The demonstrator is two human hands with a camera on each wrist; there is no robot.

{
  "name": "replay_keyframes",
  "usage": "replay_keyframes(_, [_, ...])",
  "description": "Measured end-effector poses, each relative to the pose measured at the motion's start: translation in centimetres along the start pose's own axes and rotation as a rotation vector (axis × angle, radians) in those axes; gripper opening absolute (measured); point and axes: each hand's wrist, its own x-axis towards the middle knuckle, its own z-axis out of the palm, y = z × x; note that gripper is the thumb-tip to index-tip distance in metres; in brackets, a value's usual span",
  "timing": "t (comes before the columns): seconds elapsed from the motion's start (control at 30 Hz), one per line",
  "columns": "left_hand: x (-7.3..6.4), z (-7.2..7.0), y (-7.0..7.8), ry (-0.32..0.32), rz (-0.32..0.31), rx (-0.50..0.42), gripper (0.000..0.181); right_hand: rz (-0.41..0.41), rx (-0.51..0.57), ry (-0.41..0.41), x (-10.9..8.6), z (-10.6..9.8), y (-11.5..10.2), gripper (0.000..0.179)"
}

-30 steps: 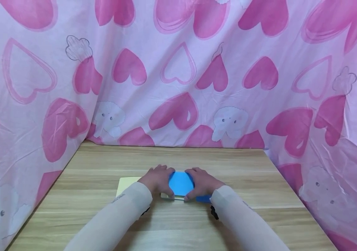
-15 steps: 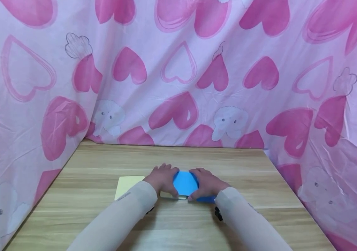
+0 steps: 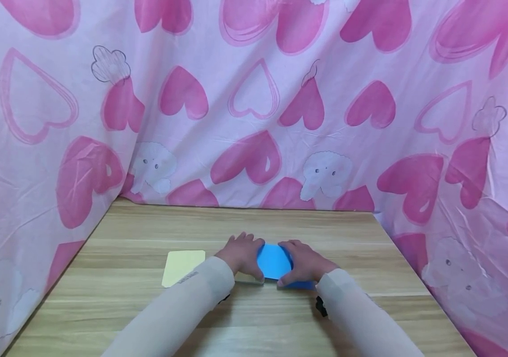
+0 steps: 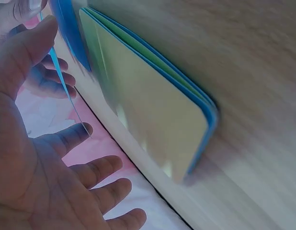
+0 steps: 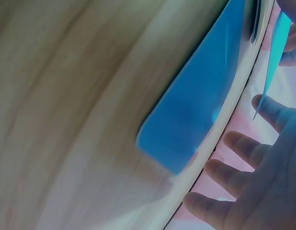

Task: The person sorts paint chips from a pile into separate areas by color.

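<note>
My left hand [image 3: 242, 254] and right hand [image 3: 303, 260] hold a thin light blue card [image 3: 274, 263] between them, above the table. Each hand grips one side by its edges with thumb and forefinger; the other fingers spread out loosely. Seen nearly edge-on, the same card [image 4: 64, 86] shows as a narrow strip in the left wrist view. Beneath the left hand lies a stack of rounded-corner cards [image 4: 148, 100], cream on top with green and blue layers below. A darker blue card [image 5: 196, 100] lies under the right hand, flat on the table.
A pale yellow card [image 3: 183, 267] lies on the wooden table [image 3: 147, 228] left of the left hand. Pink heart-patterned cloth [image 3: 245, 148] hangs behind the table and along both sides.
Both hands have shifted right together with the light blue card, from above the stack toward the darker blue card. More of the pale yellow card now shows.
</note>
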Motion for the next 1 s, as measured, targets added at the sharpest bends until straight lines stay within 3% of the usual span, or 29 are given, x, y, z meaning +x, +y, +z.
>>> replay_keyframes(0.5, [0.9,0.3,2.0,-0.035,0.006,0.003,0.101,0.024,0.006,0.014,-1.1,-0.7,1.8,0.116])
replay_keyframes(1.0, [1.9,1.4,3.3,-0.016,0.032,0.004,0.102,0.065,0.033,0.001,-2.0,-0.7,3.3,0.115])
